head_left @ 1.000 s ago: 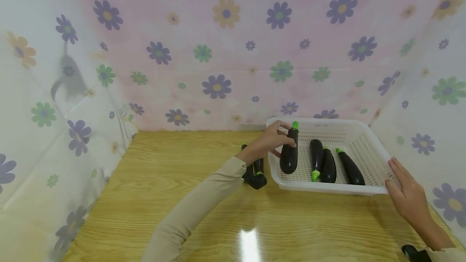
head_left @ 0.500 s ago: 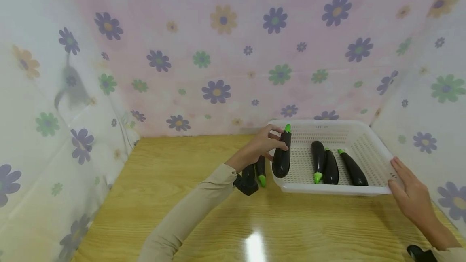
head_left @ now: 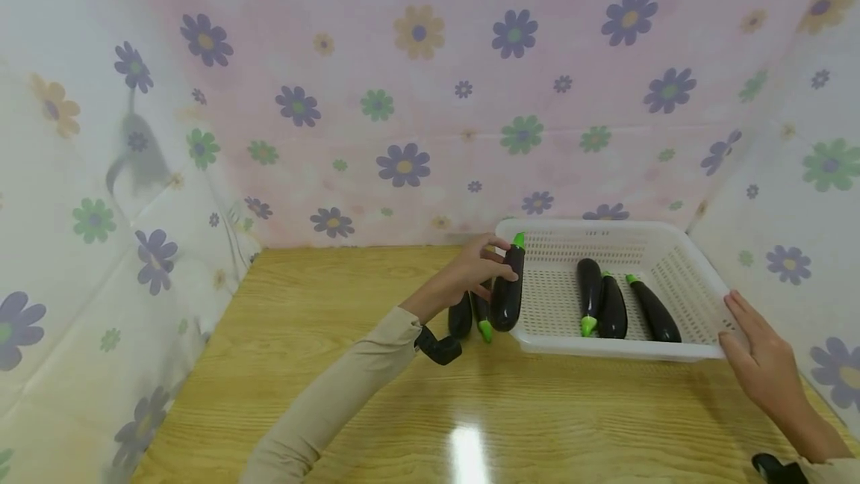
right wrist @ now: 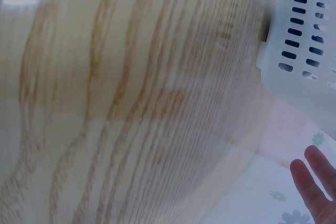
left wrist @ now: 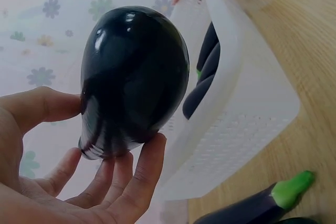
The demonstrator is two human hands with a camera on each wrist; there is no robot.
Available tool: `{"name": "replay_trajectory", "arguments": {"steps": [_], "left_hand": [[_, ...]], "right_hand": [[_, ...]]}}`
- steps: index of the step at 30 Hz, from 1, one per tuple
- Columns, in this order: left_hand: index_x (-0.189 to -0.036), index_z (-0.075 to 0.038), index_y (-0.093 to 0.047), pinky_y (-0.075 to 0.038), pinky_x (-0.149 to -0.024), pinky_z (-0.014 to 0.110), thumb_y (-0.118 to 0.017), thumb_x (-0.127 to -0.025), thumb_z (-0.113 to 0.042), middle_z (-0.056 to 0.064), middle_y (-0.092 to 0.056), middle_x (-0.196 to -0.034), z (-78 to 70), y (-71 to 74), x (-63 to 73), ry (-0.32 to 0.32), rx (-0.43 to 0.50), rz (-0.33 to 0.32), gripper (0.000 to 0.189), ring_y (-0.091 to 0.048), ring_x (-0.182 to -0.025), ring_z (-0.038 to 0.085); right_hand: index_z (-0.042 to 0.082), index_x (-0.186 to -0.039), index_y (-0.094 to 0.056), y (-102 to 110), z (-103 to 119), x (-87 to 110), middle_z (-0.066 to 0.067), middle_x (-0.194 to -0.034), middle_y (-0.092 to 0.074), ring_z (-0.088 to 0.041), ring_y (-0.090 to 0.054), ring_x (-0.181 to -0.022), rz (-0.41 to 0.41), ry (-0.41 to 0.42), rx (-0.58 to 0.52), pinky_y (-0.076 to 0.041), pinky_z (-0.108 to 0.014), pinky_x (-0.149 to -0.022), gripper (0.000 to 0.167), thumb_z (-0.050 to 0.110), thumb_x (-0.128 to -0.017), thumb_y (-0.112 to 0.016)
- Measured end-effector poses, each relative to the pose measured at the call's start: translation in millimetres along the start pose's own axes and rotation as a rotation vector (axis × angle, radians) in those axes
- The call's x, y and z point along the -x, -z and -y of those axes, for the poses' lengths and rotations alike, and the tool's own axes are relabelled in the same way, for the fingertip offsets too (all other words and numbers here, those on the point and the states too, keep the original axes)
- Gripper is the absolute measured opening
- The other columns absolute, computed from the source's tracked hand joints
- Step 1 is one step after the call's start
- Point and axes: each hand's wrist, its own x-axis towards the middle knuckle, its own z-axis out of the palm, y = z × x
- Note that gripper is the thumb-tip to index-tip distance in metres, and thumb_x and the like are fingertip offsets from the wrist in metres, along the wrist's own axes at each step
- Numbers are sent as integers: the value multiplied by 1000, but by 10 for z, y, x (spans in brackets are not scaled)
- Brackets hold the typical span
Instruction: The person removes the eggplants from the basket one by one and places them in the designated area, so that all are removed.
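My left hand (head_left: 480, 267) holds a glossy black eggplant (head_left: 507, 297) upright, green stem up, over the left rim of a white plastic basket (head_left: 605, 349). In the left wrist view, the thumb and fingertips grip the sides of this eggplant (left wrist: 134, 77). My right hand (head_left: 762, 361) holds the basket's right rim near its front corner, while the right wrist view shows two straight fingers (right wrist: 312, 182) below the basket wall (right wrist: 299, 35). Inside the basket lie three eggplants, among them a left one (head_left: 589, 290) and a right one (head_left: 653, 310).
Beside the basket's left end, two more eggplants lie on the wooden table (head_left: 349, 297), one (head_left: 460, 317) partly behind my left wrist and one (head_left: 481, 316) partly covered by the hand. Flowered cloth (head_left: 437, 95) walls in the back and sides.
My left hand has carried the eggplant leftward, from above the basket's inside to its left rim. My right hand stays at the basket's right rim.
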Motion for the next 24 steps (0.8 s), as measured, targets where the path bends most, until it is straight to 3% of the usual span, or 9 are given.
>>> {"name": "replay_trajectory", "arguments": {"steps": [10, 24], "left_hand": [[-126, -15, -53, -56, -67, 43, -71, -83, -11, 12, -51, -122, 92, 134, 107, 9, 2, -15, 47, -58, -102, 28], [-129, -14, -50, -56, -68, 42, -68, -85, -12, 13, -51, -124, 189, 337, 227, 18, 19, -30, 48, -61, -95, 28]], "right_hand": [[5, -147, -31, -3, -26, -1, 0, -154, -24, 12, -12, -130, 1, 7, -6, -5, -12, -106, 58, 5, -91, -45], [3, -147, -31, -1, 19, -1, -4, -154, -24, 13, -10, -130, 8, -10, 12, -4, -11, -106, 57, 5, -91, -44]]}}
